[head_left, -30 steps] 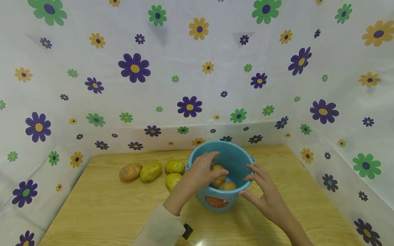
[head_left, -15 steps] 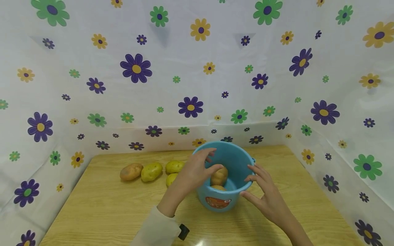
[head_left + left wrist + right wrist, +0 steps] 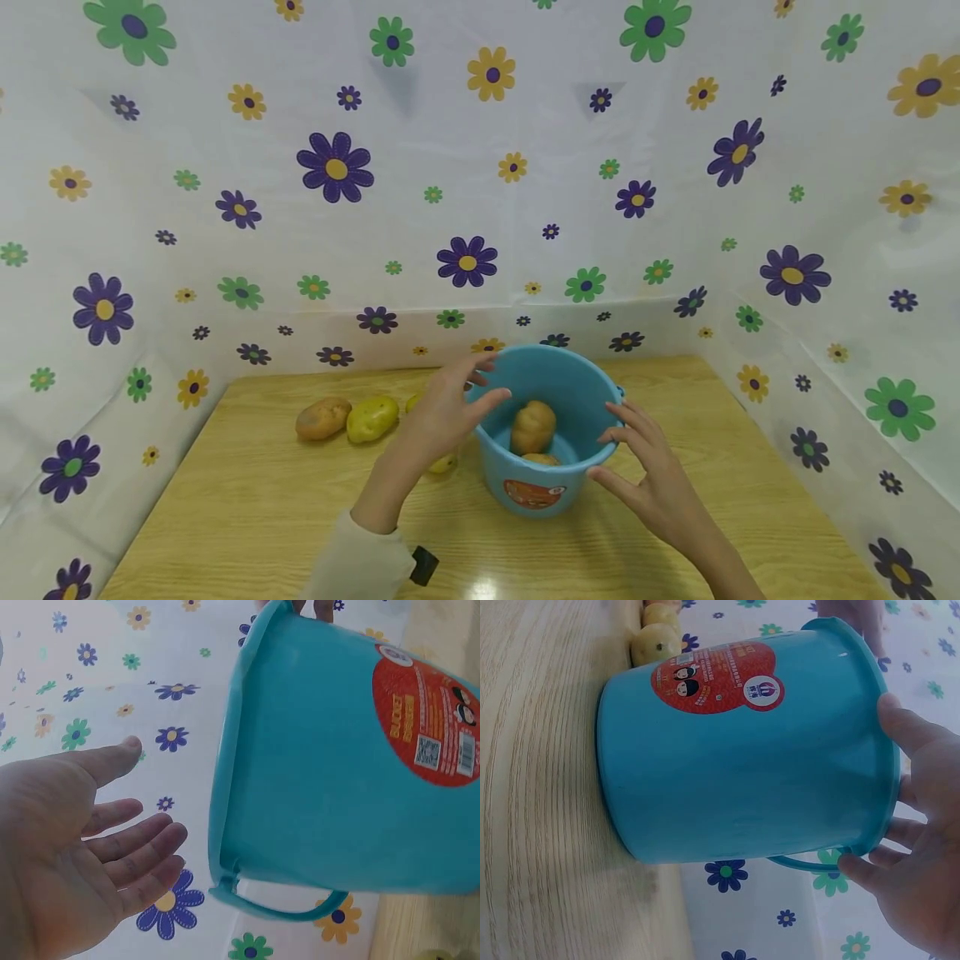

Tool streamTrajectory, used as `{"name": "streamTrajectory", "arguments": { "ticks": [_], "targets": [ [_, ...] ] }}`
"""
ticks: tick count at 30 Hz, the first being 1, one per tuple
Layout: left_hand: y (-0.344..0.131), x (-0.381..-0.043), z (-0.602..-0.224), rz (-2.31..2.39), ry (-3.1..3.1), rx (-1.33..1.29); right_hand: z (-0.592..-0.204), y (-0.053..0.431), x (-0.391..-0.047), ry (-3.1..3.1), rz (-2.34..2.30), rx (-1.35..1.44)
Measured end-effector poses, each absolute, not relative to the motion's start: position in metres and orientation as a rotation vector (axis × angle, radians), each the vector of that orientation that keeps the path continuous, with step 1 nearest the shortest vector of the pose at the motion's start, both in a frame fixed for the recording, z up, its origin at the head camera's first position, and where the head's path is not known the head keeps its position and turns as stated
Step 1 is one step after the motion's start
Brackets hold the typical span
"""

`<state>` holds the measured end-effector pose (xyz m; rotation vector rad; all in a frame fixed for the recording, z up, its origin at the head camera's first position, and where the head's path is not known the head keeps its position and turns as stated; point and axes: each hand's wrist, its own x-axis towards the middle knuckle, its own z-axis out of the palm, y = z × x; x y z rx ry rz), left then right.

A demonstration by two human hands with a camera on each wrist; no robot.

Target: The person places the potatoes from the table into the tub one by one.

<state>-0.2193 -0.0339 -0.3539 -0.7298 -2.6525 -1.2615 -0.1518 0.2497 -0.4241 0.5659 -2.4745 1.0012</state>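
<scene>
My left hand (image 3: pixel 441 410) is empty, my right hand (image 3: pixel 651 467) loosely touches the bucket (image 3: pixel 577 396); two brown potatoes (image 3: pixel 533 427) appear loaded, left-side potatoes (image 3: pixel 372 418) remain.

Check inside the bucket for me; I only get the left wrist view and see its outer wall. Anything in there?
Observer: Yes. The head view shows one potato and part of a second potato inside the bucket.
Operator: Where's the right thumb?
Observer: The right wrist view shows the right hand with its thumb across the bucket's rim.
Operator: Any potatoes outside it?
Observer: Yes, several. Clearest in the head view are a brown potato and a greenish-yellow potato, side by side on the table, left of the bucket.
</scene>
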Motion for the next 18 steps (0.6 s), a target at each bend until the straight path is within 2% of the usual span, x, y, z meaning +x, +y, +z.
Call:
{"name": "streamTrajectory", "arguments": {
  "ticks": [18],
  "targets": [
    [-0.08, -0.218, -0.37, -1.281, -2.573, -0.591, -0.424, 0.249, -0.152, -2.472, 1.01, 0.552]
  ]
}}
